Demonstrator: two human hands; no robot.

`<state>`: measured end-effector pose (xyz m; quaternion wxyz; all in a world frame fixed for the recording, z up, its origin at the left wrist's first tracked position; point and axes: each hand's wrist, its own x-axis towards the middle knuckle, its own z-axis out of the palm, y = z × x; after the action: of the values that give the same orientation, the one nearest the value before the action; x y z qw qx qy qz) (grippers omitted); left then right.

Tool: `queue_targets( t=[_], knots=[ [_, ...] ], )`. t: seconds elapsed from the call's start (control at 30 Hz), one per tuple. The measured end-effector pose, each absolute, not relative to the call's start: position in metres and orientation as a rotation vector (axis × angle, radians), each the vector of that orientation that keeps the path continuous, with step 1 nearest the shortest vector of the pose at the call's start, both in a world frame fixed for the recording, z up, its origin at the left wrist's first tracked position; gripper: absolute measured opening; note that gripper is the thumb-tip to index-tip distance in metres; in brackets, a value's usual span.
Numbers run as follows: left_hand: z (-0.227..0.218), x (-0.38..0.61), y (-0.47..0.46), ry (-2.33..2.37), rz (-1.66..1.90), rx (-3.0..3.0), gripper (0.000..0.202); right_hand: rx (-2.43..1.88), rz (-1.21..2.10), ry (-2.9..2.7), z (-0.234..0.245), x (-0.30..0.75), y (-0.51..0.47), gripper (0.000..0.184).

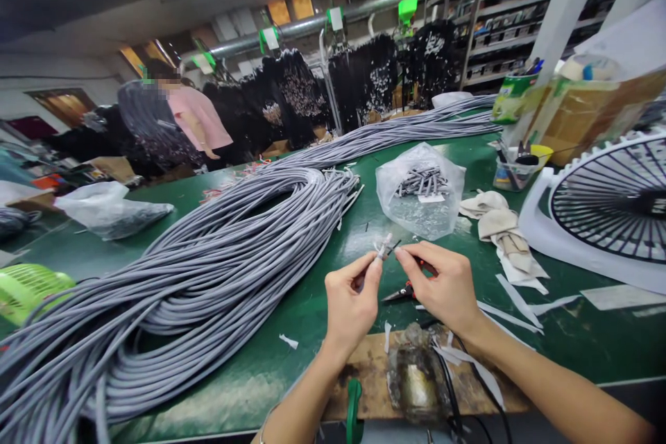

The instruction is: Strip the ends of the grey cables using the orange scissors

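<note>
My left hand is closed in a pinch on the stripped end of a grey cable, its small white wires fanning out above my fingertips. My right hand is also pinched, thumb and forefinger touching the same wire tips from the right. Red-handled cutters lie on the green table just under my right hand. A huge bundle of grey cables sprawls to the left. A clear plastic bag of small grey sleeves sits just beyond my hands.
A white fan lies at the right, with cloth gloves and paper strips beside it. A wooden block with a taped tool sits at the table's near edge. A person in pink stands far left among hanging black cable bundles.
</note>
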<state>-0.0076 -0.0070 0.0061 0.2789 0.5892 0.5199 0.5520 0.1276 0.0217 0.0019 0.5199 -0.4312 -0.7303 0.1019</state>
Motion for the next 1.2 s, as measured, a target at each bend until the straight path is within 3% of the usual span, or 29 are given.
queue_targets(
  t=[0.5,0.77,0.9,1.07,1.2],
  knots=[
    [0.008,-0.008,-0.009,1.421,1.557,1.626,0.026,-0.986,0.288,-1.762,0.003,0.128,0.021,0.019],
    [0.009,-0.009,-0.007,1.362,1.412,1.684,0.023,-0.838,0.350,-1.812,0.002,0.126,0.021,0.017],
    [0.005,-0.006,-0.008,1.467,1.457,1.758,0.022,-0.952,0.410,-1.725,0.006,0.127,0.017,0.021],
    [-0.001,-0.012,0.005,1.705,1.436,1.659,0.021,-0.671,0.361,-1.799,0.008,0.134,0.009,0.017],
    [-0.003,-0.010,0.007,1.643,1.522,1.605,0.024,-0.956,0.280,-1.806,0.002,0.133,0.017,0.019]
  ],
)
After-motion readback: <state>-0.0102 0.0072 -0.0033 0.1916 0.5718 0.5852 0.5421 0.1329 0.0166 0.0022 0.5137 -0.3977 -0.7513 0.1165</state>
